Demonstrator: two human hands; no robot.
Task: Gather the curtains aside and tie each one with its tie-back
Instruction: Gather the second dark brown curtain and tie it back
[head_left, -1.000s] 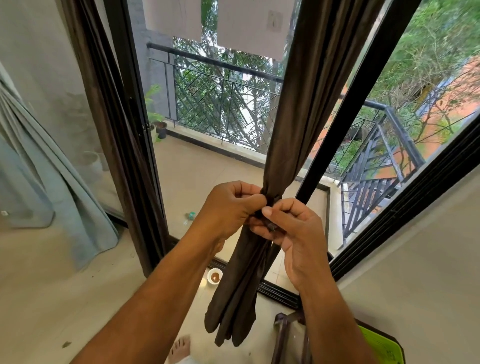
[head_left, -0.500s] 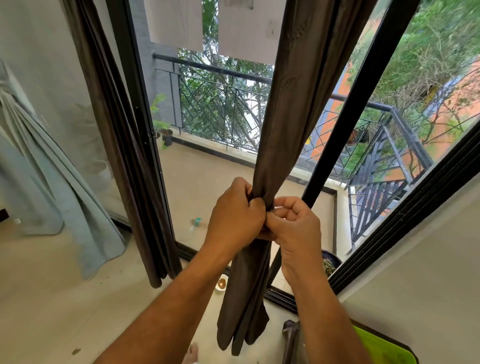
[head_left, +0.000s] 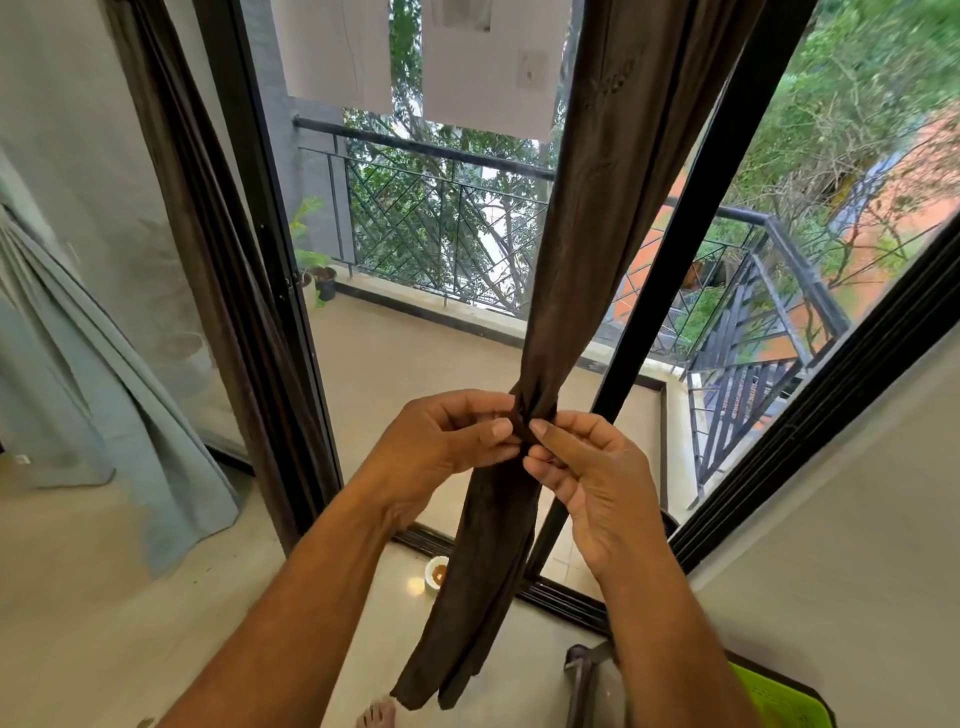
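The brown curtain (head_left: 587, 249) hangs gathered into a narrow bundle before the balcony door frame (head_left: 696, 218). Both hands meet at its waist: the left hand (head_left: 441, 441) and right hand (head_left: 587, 483) each pinch what looks like a dark tie-back (head_left: 521, 423), hard to make out against the cloth.

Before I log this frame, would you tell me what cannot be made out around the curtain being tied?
- Tie-back or knot: head view, hidden behind the thumbs of the left hand and right hand.
- Top of the brown curtain: cut off by the upper edge.
- Green object: cut off at the bottom edge, partly behind the right forearm.
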